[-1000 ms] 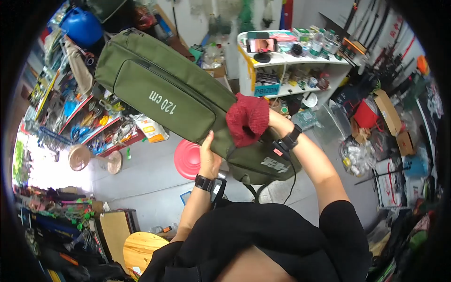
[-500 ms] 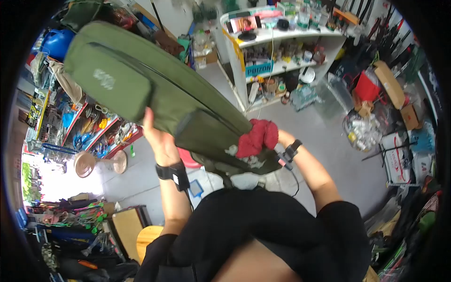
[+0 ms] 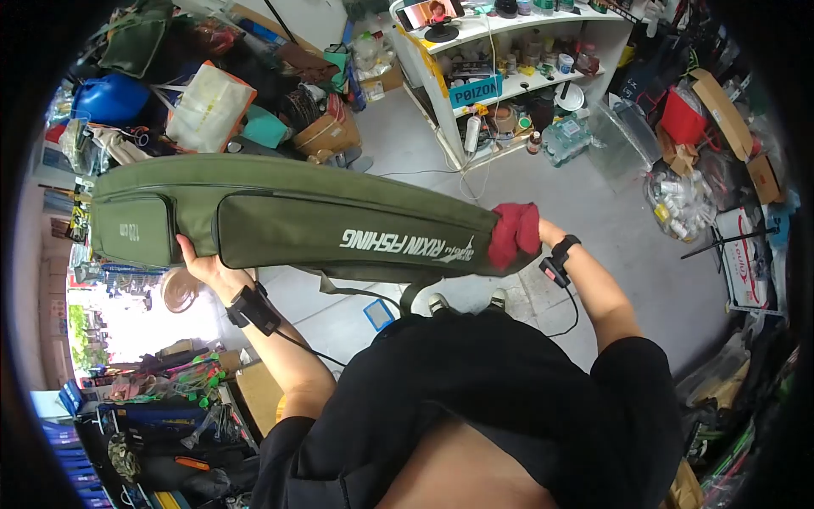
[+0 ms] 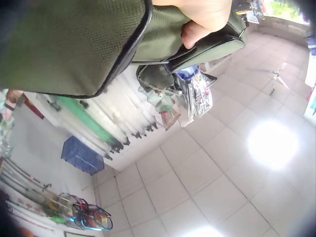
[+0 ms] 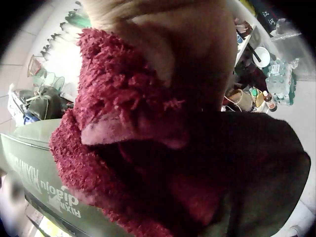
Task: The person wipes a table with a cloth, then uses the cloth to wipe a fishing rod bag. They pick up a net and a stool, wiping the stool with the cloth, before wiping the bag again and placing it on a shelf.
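Note:
A long olive-green fishing rod bag lies held up crosswise before the body, its "RIXIN FISHING" lettering upside down in the head view. My left hand grips the bag's near edge, its thumb over the gap between the two pockets. In the left wrist view that thumb presses on the green fabric, with the other fingers mostly hidden. At the bag's right end my right hand holds a fluffy dark-red cloth against the bag. Close up in the right wrist view, the cloth is bunched and folded under the hand.
A white shelf unit with bottles and a propped phone stands ahead. Cardboard boxes and bags crowd the back left. On the right are a plastic bag of bottles and a white box. A blue-framed item lies on the floor.
The bag has swung from slanting to nearly level, its lettered side now facing up. My left hand has moved left with it. My right hand and the cloth have shifted right to the bag's end.

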Demonstrator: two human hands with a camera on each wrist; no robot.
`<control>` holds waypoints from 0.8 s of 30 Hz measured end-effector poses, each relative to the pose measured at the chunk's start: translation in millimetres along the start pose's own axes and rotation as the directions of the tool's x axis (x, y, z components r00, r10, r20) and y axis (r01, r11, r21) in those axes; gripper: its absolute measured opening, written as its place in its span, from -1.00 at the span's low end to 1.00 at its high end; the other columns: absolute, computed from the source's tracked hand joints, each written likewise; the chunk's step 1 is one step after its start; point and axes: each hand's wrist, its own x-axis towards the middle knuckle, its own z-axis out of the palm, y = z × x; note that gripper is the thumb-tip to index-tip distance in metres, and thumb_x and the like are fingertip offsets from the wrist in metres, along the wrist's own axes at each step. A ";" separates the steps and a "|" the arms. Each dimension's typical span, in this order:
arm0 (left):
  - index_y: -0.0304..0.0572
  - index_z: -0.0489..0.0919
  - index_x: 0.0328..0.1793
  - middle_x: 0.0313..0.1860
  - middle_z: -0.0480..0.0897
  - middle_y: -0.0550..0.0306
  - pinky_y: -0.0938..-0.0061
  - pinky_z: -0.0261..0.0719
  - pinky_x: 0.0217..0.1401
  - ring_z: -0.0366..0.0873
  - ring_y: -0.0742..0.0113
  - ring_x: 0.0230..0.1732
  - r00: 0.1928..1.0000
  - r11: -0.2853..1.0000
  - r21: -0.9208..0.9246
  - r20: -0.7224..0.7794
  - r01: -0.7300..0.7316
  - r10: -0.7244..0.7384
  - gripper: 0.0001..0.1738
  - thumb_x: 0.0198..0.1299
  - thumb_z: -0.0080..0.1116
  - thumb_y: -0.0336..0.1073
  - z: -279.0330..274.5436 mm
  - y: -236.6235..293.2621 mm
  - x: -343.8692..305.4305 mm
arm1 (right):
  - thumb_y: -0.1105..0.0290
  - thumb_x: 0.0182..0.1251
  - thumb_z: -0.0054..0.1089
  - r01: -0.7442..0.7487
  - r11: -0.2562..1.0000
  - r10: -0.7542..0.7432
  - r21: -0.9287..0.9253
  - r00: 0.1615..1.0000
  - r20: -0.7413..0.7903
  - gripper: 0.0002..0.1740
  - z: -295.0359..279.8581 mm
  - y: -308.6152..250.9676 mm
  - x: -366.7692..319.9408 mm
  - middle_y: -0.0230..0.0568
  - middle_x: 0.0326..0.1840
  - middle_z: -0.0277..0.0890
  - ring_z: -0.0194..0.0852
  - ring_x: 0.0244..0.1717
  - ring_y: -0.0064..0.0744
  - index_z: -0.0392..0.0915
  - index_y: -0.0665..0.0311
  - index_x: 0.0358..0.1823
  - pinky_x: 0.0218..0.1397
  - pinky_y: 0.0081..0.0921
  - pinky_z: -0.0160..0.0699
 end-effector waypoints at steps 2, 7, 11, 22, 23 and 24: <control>-0.19 0.43 0.23 0.23 0.47 0.04 0.01 0.32 0.32 0.42 0.05 0.18 0.993 0.989 -0.127 -0.076 0.077 -0.087 -0.41 0.13 0.21 -0.05 -25.6 5.3 13.9 | 0.50 0.34 0.02 0.158 0.983 -0.146 0.090 0.981 -0.125 -0.67 -12.2 -19.2 -5.7 -0.39 -0.06 0.52 0.43 -0.10 -0.57 0.41 0.29 0.12 0.07 -0.54 0.46; -0.18 0.38 0.26 0.25 0.44 0.07 0.22 0.37 0.31 0.43 0.12 0.19 0.992 0.985 0.137 -0.057 -0.104 0.113 -0.43 0.24 0.08 0.01 -53.6 -13.4 17.3 | 0.54 0.36 -0.07 0.280 0.944 -0.279 -0.175 0.960 0.033 -0.59 -93.2 -29.6 23.9 -0.35 0.03 0.47 0.41 0.00 -0.52 0.29 0.28 0.24 0.12 -0.52 0.44; -0.11 0.46 0.21 0.19 0.51 0.13 0.19 0.31 0.33 0.41 0.13 0.20 0.957 0.996 0.043 -0.282 0.078 -0.063 -0.47 0.21 0.09 0.03 -98.0 -23.4 38.5 | 0.36 0.36 -0.03 0.006 0.684 -0.250 -0.730 0.941 -0.227 -0.60 -133.6 -52.3 34.3 -0.31 0.14 0.46 0.41 0.11 -0.42 0.36 0.21 0.22 0.19 -0.45 0.40; -0.13 0.49 0.15 0.17 0.53 0.14 -0.02 0.16 0.36 0.38 0.07 0.24 0.884 0.954 -0.101 -0.359 0.283 -0.300 -0.53 0.12 0.19 -0.15 -139.2 -69.1 30.3 | 0.06 0.17 0.10 -0.463 0.398 -0.313 -0.792 0.743 -0.592 -0.53 -128.8 -98.8 28.4 -0.11 0.04 0.56 0.51 0.10 -0.19 0.56 0.17 0.03 0.14 -0.36 0.44; -0.15 0.48 0.15 0.15 0.55 0.12 -0.01 0.23 0.34 0.39 0.09 0.23 0.878 0.941 -0.195 -0.348 0.275 -0.329 -0.52 0.12 0.20 -0.15 -101.5 -61.7 1.1 | 0.10 0.17 0.13 -0.445 0.406 -0.336 -0.798 0.739 -0.583 -0.52 -132.0 -92.2 27.8 -0.17 0.10 0.55 0.49 0.14 -0.29 0.54 0.18 0.08 0.18 -0.40 0.41; -0.16 0.48 0.15 0.14 0.55 0.09 0.08 0.32 0.30 0.42 0.11 0.20 0.891 0.945 -0.179 -0.324 0.273 -0.318 -0.54 0.14 0.20 -0.17 -94.0 -64.4 -11.4 | 0.10 0.17 0.13 -0.446 0.402 -0.337 -0.800 0.740 -0.582 -0.52 -150.9 -66.1 36.1 -0.17 0.10 0.55 0.49 0.14 -0.29 0.54 0.18 0.08 0.18 -0.40 0.41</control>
